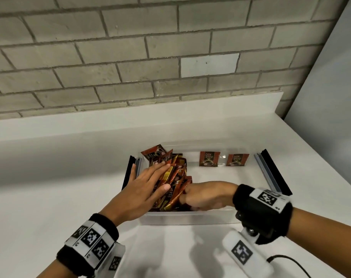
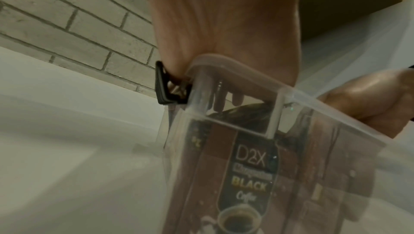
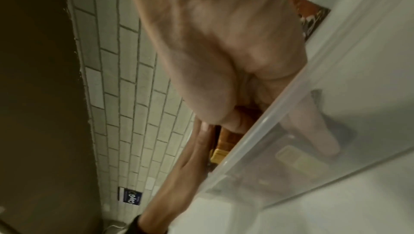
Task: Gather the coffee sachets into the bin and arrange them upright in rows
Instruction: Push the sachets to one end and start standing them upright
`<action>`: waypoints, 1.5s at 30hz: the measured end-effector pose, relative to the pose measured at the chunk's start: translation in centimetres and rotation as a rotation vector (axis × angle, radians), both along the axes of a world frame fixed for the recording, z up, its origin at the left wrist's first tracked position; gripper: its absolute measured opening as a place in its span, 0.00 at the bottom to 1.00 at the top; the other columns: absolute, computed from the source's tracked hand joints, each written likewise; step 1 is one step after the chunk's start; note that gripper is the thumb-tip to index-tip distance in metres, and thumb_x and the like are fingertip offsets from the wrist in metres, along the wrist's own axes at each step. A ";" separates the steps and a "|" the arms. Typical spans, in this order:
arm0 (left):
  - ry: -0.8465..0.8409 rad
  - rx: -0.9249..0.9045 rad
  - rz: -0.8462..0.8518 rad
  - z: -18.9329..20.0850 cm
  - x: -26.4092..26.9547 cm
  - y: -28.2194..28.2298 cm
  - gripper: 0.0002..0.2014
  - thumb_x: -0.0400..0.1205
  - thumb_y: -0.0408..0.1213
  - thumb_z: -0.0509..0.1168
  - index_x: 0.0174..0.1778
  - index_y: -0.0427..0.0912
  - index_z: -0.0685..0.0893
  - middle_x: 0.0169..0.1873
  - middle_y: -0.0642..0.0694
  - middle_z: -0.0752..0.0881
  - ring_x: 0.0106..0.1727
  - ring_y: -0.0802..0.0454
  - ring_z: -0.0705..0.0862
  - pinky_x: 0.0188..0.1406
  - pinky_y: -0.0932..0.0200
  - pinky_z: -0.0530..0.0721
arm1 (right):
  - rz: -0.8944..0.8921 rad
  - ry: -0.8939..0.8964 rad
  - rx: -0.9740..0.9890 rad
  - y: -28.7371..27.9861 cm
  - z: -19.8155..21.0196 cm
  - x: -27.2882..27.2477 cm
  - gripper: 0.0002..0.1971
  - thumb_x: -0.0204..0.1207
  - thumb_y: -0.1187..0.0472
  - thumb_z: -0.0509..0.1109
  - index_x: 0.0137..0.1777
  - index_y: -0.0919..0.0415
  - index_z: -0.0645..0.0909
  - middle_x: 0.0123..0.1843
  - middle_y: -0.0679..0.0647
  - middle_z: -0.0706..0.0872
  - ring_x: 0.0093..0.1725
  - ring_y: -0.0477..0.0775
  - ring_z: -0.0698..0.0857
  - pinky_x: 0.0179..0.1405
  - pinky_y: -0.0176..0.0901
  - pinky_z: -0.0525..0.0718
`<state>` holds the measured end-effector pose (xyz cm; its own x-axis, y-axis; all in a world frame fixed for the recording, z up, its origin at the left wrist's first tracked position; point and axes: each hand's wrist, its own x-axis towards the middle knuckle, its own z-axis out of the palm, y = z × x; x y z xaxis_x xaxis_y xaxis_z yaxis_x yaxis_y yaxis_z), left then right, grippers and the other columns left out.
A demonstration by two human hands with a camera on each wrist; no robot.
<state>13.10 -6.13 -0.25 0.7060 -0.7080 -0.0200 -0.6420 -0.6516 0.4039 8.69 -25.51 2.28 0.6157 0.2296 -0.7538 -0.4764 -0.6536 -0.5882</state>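
White counter (image 1: 50, 187) bears clear bin (image 1: 190, 217); brick wall (image 1: 90, 57) behind.

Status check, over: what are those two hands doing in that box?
Left hand flat on sachet pile, right hand squeezing it sideways. Two sachets upright at clear bin back wall. Nothing blocking.

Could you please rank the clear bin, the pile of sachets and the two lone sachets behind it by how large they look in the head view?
1. Clear bin
2. Pile of sachets, under the left hand
3. Left lone sachet and right lone sachet: about alike, so unranked.
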 end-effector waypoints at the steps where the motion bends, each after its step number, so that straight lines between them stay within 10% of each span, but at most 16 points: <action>1: -0.001 -0.002 0.000 0.0 0.0 0.0 0.32 0.81 0.67 0.36 0.83 0.63 0.49 0.82 0.65 0.53 0.81 0.70 0.45 0.81 0.40 0.30 | 0.013 -0.009 -0.029 -0.4 0.2 -0.1 0.19 0.85 0.57 0.57 0.75 0.57 0.71 0.66 0.52 0.80 0.59 0.51 0.80 0.63 0.40 0.80; 8: -0.022 0.034 -0.004 -0.2 0.1 0.0 0.35 0.78 0.69 0.29 0.82 0.64 0.50 0.82 0.66 0.46 0.81 0.69 0.34 0.79 0.41 0.27 | -0.006 -0.091 -0.229 -5.1 2.1 -0.1 0.16 0.85 0.62 0.60 0.68 0.71 0.73 0.64 0.63 0.82 0.55 0.55 0.88 0.61 0.45 0.85; 13: -0.034 0.104 0.017 -0.3 -0.3 -0.1 0.36 0.77 0.70 0.27 0.82 0.65 0.50 0.83 0.61 0.50 0.82 0.65 0.34 0.78 0.43 0.25 | 0.044 -0.200 -0.558 -6.9 1.9 1.7 0.10 0.83 0.67 0.55 0.39 0.61 0.70 0.37 0.50 0.74 0.34 0.46 0.77 0.32 0.32 0.75; 15: -0.033 0.105 0.027 -0.2 -0.5 -0.1 0.36 0.77 0.69 0.28 0.82 0.64 0.52 0.83 0.60 0.53 0.82 0.66 0.35 0.78 0.43 0.25 | 0.109 -0.230 -0.682 -7.8 2.2 2.1 0.08 0.82 0.70 0.53 0.49 0.66 0.73 0.42 0.54 0.79 0.39 0.51 0.79 0.30 0.32 0.73; 18: -0.042 0.120 0.032 -0.3 -0.6 -0.2 0.38 0.76 0.71 0.27 0.82 0.64 0.52 0.83 0.60 0.54 0.82 0.65 0.36 0.77 0.42 0.24 | 0.090 -0.246 -0.764 -9.3 2.3 2.3 0.20 0.82 0.70 0.53 0.73 0.71 0.68 0.71 0.65 0.75 0.68 0.62 0.77 0.58 0.41 0.77; 22: -0.040 0.122 0.037 -0.3 -0.6 -0.2 0.40 0.74 0.73 0.25 0.82 0.65 0.51 0.83 0.59 0.54 0.82 0.65 0.36 0.77 0.42 0.23 | 0.054 -0.309 -0.803 -9.1 2.1 2.5 0.26 0.82 0.69 0.54 0.80 0.71 0.56 0.79 0.68 0.62 0.79 0.66 0.62 0.78 0.48 0.60; 30: -0.043 0.128 0.043 -0.2 -0.7 -0.3 0.42 0.72 0.75 0.23 0.81 0.66 0.50 0.83 0.60 0.53 0.82 0.65 0.35 0.77 0.43 0.22 | 0.195 -0.360 -0.720 -8.2 1.9 2.8 0.26 0.79 0.71 0.54 0.78 0.65 0.63 0.74 0.66 0.68 0.75 0.67 0.65 0.70 0.53 0.71; 35: -0.040 0.140 0.041 -0.2 -0.6 -0.2 0.40 0.73 0.74 0.25 0.82 0.66 0.50 0.83 0.60 0.52 0.82 0.65 0.35 0.77 0.43 0.23 | 0.378 -0.300 -0.708 -6.7 2.1 3.2 0.37 0.78 0.74 0.52 0.85 0.50 0.50 0.82 0.62 0.58 0.80 0.66 0.60 0.74 0.58 0.68; 45: 0.007 0.028 0.084 0.0 -0.7 -0.1 0.36 0.78 0.71 0.34 0.83 0.62 0.50 0.83 0.58 0.53 0.82 0.64 0.39 0.81 0.41 0.32 | 0.368 -0.312 -0.697 -7.8 3.7 3.3 0.31 0.82 0.69 0.51 0.85 0.53 0.52 0.82 0.62 0.61 0.77 0.64 0.67 0.70 0.49 0.70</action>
